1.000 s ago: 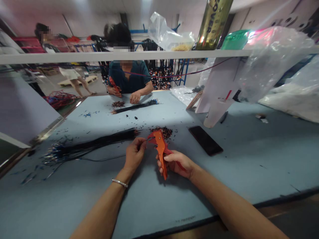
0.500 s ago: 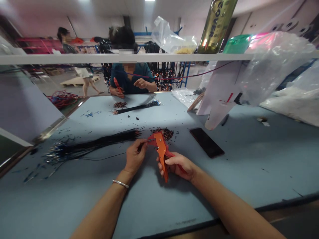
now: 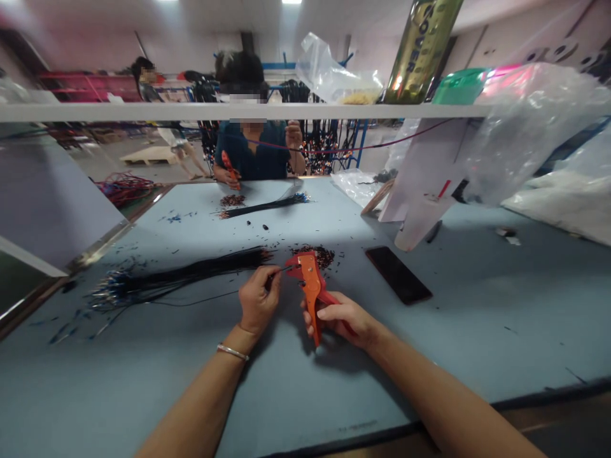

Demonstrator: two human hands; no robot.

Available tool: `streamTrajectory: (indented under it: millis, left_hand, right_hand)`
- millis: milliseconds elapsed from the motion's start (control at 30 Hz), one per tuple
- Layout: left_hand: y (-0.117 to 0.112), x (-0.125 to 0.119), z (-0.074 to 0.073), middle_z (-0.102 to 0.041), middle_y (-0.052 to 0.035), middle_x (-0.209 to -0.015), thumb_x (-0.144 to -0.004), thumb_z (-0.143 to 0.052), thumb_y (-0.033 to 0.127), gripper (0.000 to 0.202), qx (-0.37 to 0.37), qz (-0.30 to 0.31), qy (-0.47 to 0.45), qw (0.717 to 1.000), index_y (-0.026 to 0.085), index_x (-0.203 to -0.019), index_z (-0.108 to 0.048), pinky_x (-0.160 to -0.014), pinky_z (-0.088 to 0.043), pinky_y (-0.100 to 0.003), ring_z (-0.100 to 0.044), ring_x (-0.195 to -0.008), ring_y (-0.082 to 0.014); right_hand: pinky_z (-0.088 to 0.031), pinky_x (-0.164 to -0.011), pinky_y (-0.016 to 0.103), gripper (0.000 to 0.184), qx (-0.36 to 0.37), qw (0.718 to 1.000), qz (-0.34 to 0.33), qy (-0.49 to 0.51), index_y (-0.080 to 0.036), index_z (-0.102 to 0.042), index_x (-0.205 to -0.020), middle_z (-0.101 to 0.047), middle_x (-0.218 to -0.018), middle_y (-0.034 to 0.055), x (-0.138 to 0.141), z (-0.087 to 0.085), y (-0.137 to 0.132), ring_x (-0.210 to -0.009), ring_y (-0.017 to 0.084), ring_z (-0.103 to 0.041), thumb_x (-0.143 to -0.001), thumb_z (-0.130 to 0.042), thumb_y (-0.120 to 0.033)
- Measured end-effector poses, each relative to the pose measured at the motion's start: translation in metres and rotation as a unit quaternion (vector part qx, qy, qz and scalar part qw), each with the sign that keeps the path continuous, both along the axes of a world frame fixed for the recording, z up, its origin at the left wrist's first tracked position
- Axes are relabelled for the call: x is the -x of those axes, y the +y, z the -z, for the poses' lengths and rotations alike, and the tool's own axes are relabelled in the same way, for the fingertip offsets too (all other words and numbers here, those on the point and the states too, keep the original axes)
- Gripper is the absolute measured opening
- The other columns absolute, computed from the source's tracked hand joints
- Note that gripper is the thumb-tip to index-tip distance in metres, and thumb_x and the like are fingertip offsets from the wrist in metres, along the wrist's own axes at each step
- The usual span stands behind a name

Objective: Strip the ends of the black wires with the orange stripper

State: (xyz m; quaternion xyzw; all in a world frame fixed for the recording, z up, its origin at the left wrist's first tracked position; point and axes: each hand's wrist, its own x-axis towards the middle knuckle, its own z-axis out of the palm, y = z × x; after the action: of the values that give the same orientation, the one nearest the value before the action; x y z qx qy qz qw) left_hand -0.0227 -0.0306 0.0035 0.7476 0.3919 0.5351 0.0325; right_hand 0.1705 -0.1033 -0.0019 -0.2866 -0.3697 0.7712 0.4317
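My right hand (image 3: pixel 341 318) is wrapped round the handles of an orange wire stripper (image 3: pixel 309 287), held upright over the blue table (image 3: pixel 477 318). My left hand (image 3: pixel 258 299) pinches a thin black wire (image 3: pixel 284 270) and holds its end at the stripper's jaws. A bundle of black wires (image 3: pixel 181 277) lies on the table to the left of my left hand. Behind the stripper sits a small pile of dark insulation scraps (image 3: pixel 321 254).
A black phone (image 3: pixel 398 275) lies right of the stripper. Across the table a person in a dark top holds another orange tool (image 3: pixel 231 168) beside a second wire bundle (image 3: pixel 265 205). A white shelf (image 3: pixel 238 112) carries plastic bags and a bottle. Plastic sheeting hangs at right.
My hands have hardly shifted; the wire end stays at the stripper's jaws. The person across the table has raised one hand from the table to shoulder height.
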Motion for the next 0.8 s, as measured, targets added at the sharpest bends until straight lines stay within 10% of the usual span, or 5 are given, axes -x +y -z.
streamTrajectory:
  millis: [800]
  left_hand:
    - [-0.0031, -0.0022, -0.0007, -0.065, 0.0010, -0.070, -0.088, -0.055, 0.021, 0.011, 0.013, 0.028, 0.001, 1.000, 0.017, -0.086, -0.065, -0.056, -0.042, -0.019, -0.054, -0.056, -0.0084]
  right_hand:
    - [-0.052, -0.059, 0.026, 0.031, -0.022, 1.000, -0.005, -0.016, -0.011, -0.064, -0.095, -0.066, -0.078, 0.0045, 0.0018, -0.0045, -0.0034, -0.063, 0.014, -0.065, -0.068, -0.073, -0.024]
